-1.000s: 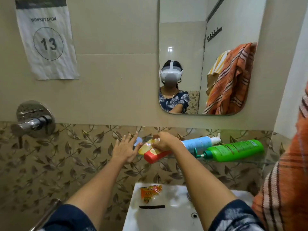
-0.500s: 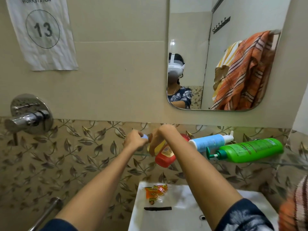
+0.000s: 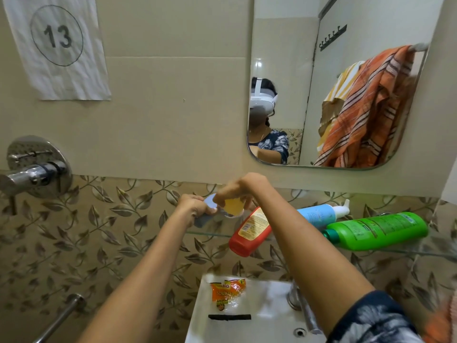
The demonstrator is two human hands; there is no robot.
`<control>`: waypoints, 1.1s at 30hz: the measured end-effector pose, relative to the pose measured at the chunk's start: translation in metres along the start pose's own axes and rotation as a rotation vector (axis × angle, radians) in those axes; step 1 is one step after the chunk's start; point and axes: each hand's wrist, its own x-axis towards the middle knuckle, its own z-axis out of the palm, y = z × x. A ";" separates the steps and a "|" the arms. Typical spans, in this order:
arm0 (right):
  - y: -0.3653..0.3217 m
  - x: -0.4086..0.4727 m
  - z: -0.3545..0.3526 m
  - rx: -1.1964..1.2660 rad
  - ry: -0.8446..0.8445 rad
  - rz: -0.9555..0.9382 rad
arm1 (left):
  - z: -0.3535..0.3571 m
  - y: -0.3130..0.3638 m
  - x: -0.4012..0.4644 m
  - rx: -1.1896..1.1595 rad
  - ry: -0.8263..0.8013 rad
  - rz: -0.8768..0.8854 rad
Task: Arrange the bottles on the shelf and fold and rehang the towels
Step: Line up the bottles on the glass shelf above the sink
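Yellow-filled small bottle (image 3: 233, 206) pinched near its top by the right hand (image 3: 237, 191), held just above the left end of the glass shelf (image 3: 210, 233). Fingers of that hand curled down round it, thumb side toward the left hand (image 3: 194, 207). Left hand closed round a pale blue object (image 3: 210, 202) — bottle or cap, could not tell which — touching the yellow one where the two hands met. Lower down in the same grip, a darker blue-grey part (image 3: 201, 220), blurred.

Just right of the hands, red bottle (image 3: 249, 231) lying tilted, its base hanging off the shelf's front edge. Further right, blue-and-white bottle (image 3: 321, 214) on its side against the wall, and green bottle (image 3: 378, 230) on its side in front of it — the two touching or nearly so. Orange striped towel (image 3: 366, 115) seen only in the mirror (image 3: 279, 58), bunched over a rail. Below the arms, white sink (image 3: 267, 315) with an orange scrub-pad packet (image 3: 226, 294) on its rim.
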 end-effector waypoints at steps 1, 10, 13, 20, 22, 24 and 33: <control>0.003 0.000 -0.002 0.065 0.006 -0.004 | 0.000 0.000 0.000 -0.019 -0.006 0.007; 0.028 0.015 -0.002 0.415 0.000 -0.130 | 0.001 -0.015 -0.003 -0.361 -0.041 0.180; 0.032 0.020 0.000 0.458 0.018 -0.171 | 0.000 -0.023 0.000 -0.387 -0.053 0.197; 0.045 0.033 0.005 0.530 0.059 -0.191 | -0.001 -0.033 0.004 -0.304 -0.101 0.253; 0.049 0.035 0.008 0.556 0.079 -0.198 | -0.002 -0.034 0.006 -0.261 -0.117 0.255; 0.051 0.036 0.012 0.578 0.104 -0.209 | -0.003 -0.035 0.006 -0.231 -0.131 0.263; 0.053 0.026 0.026 0.646 0.163 -0.253 | 0.000 -0.033 -0.007 -0.162 -0.014 0.317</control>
